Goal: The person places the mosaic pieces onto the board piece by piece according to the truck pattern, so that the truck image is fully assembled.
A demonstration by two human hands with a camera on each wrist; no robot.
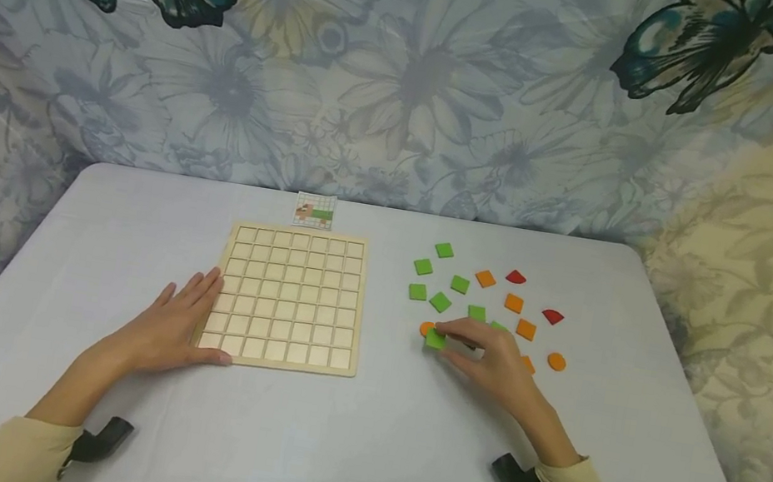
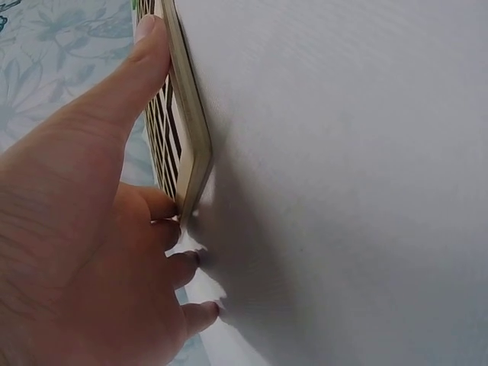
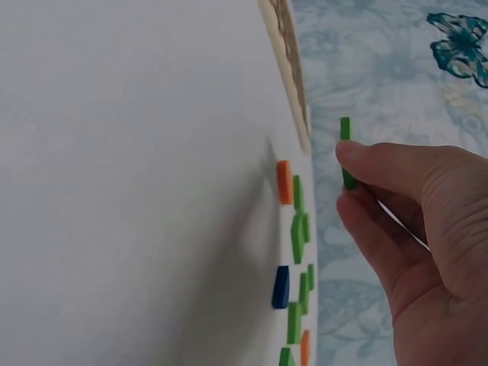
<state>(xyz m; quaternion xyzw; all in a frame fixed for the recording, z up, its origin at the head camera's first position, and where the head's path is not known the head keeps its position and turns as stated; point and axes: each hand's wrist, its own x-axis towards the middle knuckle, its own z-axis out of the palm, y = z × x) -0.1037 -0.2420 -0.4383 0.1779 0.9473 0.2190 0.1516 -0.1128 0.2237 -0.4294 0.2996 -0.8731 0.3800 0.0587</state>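
Your right hand (image 1: 489, 357) pinches one green square tile (image 1: 435, 339) between thumb and fingers, the grip narrowed to the tile's thickness. The tile is raised above the tabletop (image 1: 382, 459), right of the wooden grid board (image 1: 291, 292) and beside loose green squares (image 1: 441, 302). Your left hand (image 1: 168, 329) rests extended at the board's near-left corner, thumb on the near edge.

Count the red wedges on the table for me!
2. One red wedge lies right of the backmost orange square; the other red wedge lies farther right, nearer the camera. More may hide under the right hand.
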